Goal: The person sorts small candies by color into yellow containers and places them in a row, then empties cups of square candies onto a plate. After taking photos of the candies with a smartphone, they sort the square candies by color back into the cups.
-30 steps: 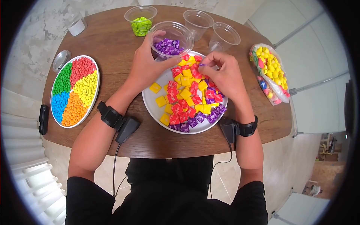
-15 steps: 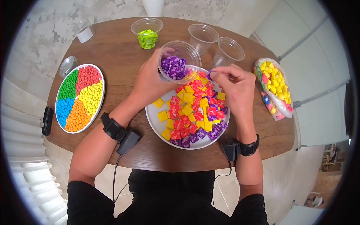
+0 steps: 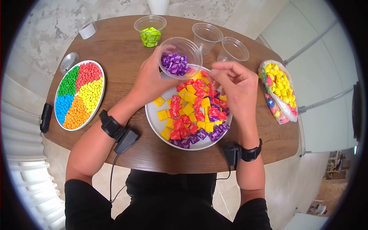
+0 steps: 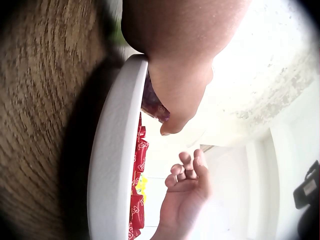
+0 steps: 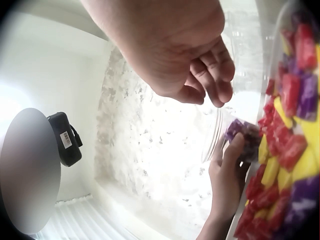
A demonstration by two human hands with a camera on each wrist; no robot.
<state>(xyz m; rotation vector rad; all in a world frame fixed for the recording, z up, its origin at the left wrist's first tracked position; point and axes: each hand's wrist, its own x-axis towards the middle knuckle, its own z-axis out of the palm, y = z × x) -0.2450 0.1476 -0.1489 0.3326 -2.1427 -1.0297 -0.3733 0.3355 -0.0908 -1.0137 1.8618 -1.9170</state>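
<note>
My left hand point(image 3: 150, 76) grips a clear plastic cup point(image 3: 193, 48) tilted over the back of a white plate point(image 3: 152, 119). Inside the cup lie purple wrapped candies point(image 3: 174, 64). In the right wrist view the left thumb shows against the cup's side. Just right of the rim is my right hand point(image 3: 241, 86), fingers loosely bent, with nothing between thumb and fingertips; the left wrist view shows the same bare right hand point(image 4: 182, 197). Red, yellow and purple wrapped candies point(image 3: 188, 110) are spread over the plate, purple ones mostly along its front and right.
Behind the plate stand a cup of green candies point(image 3: 150, 37) and two clear cups point(image 3: 207, 38). A plate of small candies sorted by colour point(image 3: 102, 86) sits at left, near a glass jar point(image 3: 87, 30) and a round lid point(image 3: 69, 61). A bag of yellow pieces point(image 3: 280, 92) lies at right.
My right hand carried a purple candy from the plate to the cup's rim and has let it go; its fingers are now bare. My left hand keeps hold of the cup.
</note>
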